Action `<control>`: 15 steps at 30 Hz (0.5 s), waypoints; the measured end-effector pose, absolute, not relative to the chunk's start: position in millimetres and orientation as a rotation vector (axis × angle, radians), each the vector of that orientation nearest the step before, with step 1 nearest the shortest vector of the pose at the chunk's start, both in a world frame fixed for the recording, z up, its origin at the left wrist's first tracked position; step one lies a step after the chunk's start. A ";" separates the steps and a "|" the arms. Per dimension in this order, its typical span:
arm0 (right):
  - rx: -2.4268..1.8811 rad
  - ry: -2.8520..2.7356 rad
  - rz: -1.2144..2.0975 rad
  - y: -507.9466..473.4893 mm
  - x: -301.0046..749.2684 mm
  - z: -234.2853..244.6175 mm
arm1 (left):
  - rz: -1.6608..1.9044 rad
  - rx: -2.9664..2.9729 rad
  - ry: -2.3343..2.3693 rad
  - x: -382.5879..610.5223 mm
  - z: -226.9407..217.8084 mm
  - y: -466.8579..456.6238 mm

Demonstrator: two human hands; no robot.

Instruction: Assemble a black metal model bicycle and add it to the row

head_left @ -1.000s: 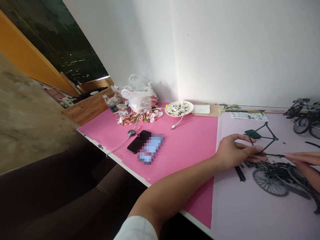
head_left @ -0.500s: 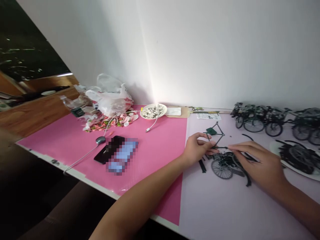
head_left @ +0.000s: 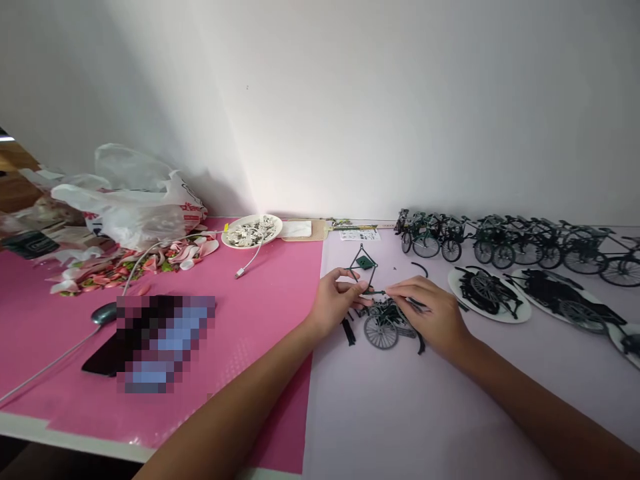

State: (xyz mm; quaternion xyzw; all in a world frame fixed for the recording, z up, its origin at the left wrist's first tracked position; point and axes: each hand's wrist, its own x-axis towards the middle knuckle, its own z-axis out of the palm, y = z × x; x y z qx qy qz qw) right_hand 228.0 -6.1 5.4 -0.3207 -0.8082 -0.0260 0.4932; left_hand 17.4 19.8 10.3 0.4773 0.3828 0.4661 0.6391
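My left hand [head_left: 334,303] is closed on a small dark green model bicycle frame [head_left: 376,265], held up above the table. The fingertips of my right hand [head_left: 433,310] are pinched at the right end of the frame's lower bar; whether they also hold a tiny part is too small to tell. A dark green square piece [head_left: 365,262] shows through the frame, and I cannot tell if it is attached. Beneath my hands lie loose bicycle parts, among them a grey spoked wheel [head_left: 381,331] and a black strip [head_left: 349,331].
Assembled model bicycles [head_left: 425,241] line the wall at right. White plates of dark parts [head_left: 523,311] stand before them. Leftward are a plate of pale pieces [head_left: 273,230], a cable [head_left: 241,272], pink and green scraps [head_left: 193,253], a plastic bag [head_left: 135,207] and a phone [head_left: 105,353].
My view has swung to the right, so everything sits further left and more plates and bicycles show. Both hands keep their grip at the frame, with little change between them.
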 end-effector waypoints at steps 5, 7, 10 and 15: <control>-0.751 -1.966 -0.016 -9.2 223.0 2.8 | 1.012 1.169 0.874 20.5 10.9 12.9; -0.758 -1.965 -0.015 -10.5 222.0 2.3 | 1.008 1.209 0.874 20.2 11.7 11.2; -0.787 -1.961 -0.017 -11.1 222.6 2.2 | 0.988 1.228 0.859 19.2 12.1 11.3; -0.781 -2.018 -0.024 -8.7 222.4 5.1 | 0.949 1.158 0.812 22.5 8.2 12.7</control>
